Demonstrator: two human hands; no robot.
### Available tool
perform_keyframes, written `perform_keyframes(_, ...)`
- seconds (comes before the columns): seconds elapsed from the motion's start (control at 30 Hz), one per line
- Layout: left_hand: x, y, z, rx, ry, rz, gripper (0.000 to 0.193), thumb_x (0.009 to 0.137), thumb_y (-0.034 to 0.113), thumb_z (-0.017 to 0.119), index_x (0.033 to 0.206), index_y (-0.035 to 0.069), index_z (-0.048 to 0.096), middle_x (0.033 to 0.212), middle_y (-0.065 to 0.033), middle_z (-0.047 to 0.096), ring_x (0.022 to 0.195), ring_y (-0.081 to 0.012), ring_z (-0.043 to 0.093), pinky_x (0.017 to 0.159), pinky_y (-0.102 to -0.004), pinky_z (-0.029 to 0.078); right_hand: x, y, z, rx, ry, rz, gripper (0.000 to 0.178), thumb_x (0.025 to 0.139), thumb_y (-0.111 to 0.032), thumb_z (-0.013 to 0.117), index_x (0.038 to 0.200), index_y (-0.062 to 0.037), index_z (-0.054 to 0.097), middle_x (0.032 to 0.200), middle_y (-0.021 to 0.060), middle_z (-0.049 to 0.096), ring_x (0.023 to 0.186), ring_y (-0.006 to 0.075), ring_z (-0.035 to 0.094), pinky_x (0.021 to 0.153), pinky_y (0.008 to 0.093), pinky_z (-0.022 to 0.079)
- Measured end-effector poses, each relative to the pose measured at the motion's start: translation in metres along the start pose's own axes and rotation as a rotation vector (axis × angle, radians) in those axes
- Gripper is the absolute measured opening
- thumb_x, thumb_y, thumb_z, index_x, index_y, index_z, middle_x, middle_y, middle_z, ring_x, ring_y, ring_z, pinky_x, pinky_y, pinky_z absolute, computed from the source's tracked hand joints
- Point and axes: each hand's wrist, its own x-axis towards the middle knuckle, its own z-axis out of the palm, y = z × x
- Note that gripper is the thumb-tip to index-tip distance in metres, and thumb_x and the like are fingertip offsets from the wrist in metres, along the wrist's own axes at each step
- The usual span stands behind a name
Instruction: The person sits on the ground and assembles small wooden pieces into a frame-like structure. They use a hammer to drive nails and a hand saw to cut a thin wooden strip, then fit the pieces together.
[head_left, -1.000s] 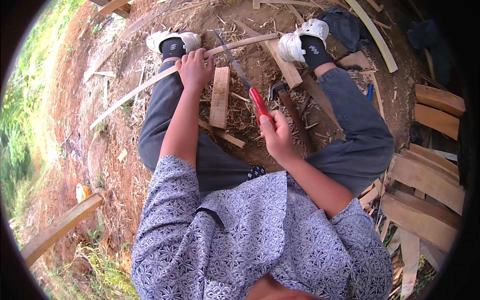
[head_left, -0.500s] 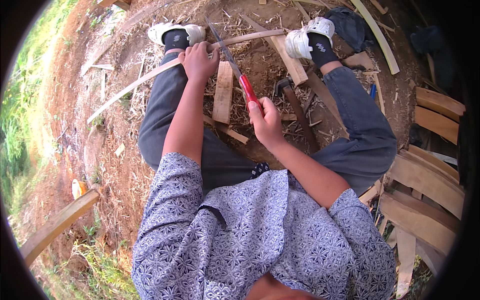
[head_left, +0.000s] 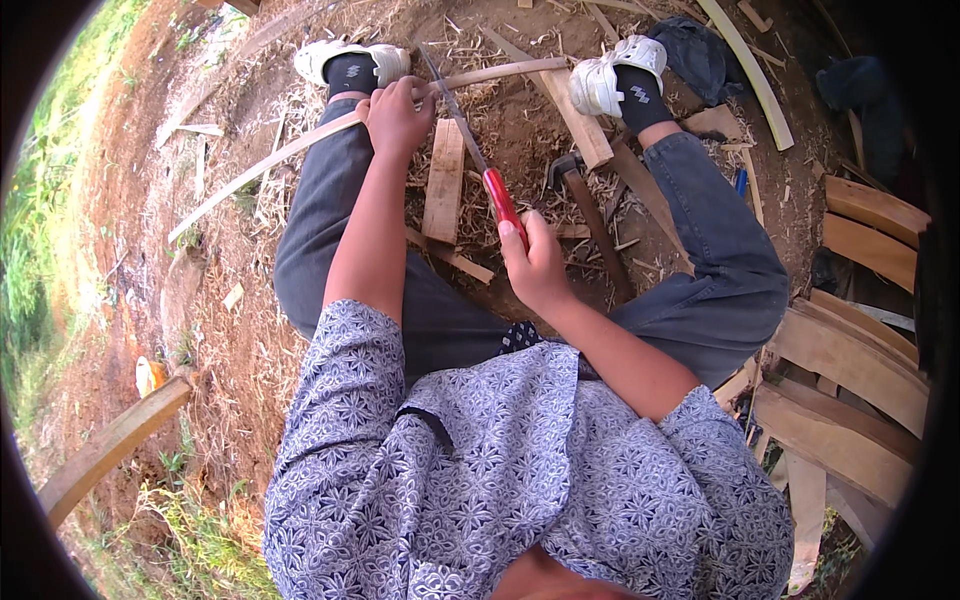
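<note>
Closest in is a blue and white patterned shirt (head_left: 520, 470), worn by a person sitting on the ground with legs spread in dark grey trousers (head_left: 720, 270). The right hand (head_left: 535, 265) is closed around the red handle of a hand saw (head_left: 478, 150), thumb lying along the top of the grip. The blade runs up and away from that hand, slanting a little to the left, between the knees. Just to the right of the handle a hammer (head_left: 590, 215) lies on the dirt with its dark head pointing away. Under the blade sits a short flat board (head_left: 443, 180), lying lengthwise on the wood chips.

Further out, the left hand (head_left: 398, 115) is clenched over a long thin curved wooden strip (head_left: 290, 150), pressing it down above the left knee. The saw's tip meets this strip just beside that hand, to its right. The strip runs on from the low left across to the right foot. Beyond it are two white shoes (head_left: 600, 85) with black socks, one at each side. A stack of curved wooden slats (head_left: 860, 350) lies off to the right, well apart from the hands, and grass edges the left side.
</note>
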Motion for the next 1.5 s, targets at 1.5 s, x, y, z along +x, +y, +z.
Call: perform_keyframes(1.5, 0.001, -0.001, 0.001, -0.051, -0.033, -0.053, 0.025, 0.088, 0.039, 0.071, 0.103, 0.019, 0.072, 0.103, 0.0014, 0.075, 0.104, -0.0229, 0.064, 0.100, -0.0433, 0.033, 0.001, -0.012, 0.009, 0.048, 0.065, 0.008, 0.031, 0.105, -0.029, 0.059, 0.090, -0.0020, 0.054, 0.071, 0.0071, 0.053, 0.063, 0.0181, 0.051, 0.061, 0.0374, 0.044)
